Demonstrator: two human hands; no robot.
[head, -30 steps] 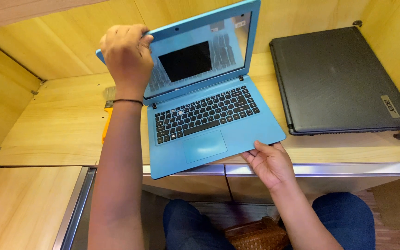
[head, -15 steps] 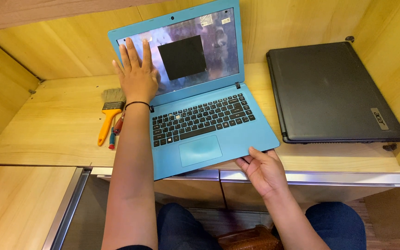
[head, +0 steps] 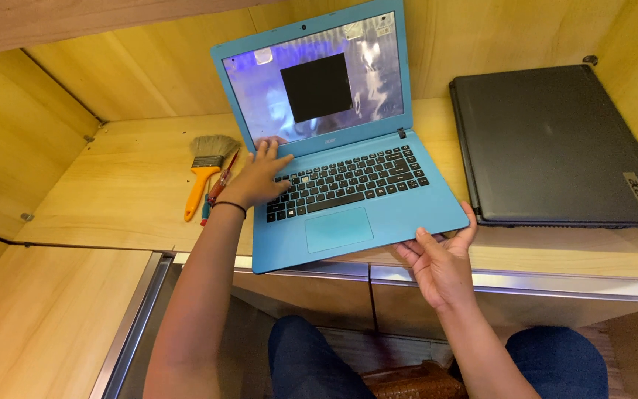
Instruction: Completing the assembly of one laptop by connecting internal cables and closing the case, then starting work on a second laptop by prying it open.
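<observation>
- on the wooden desk [head: 112,199] our blue laptop [head: 348,214] sits open, its long axis left to right, front edge overhanging toward us.
- our left hand [head: 260,177] rests flat, fingers spread, on the keyboard's left end.
- our right hand [head: 441,258] pinches the front right corner.
- a closed black laptop [head: 555,148] lies just right; a brush [head: 204,170] and screwdriver [head: 219,185] lie left.
</observation>
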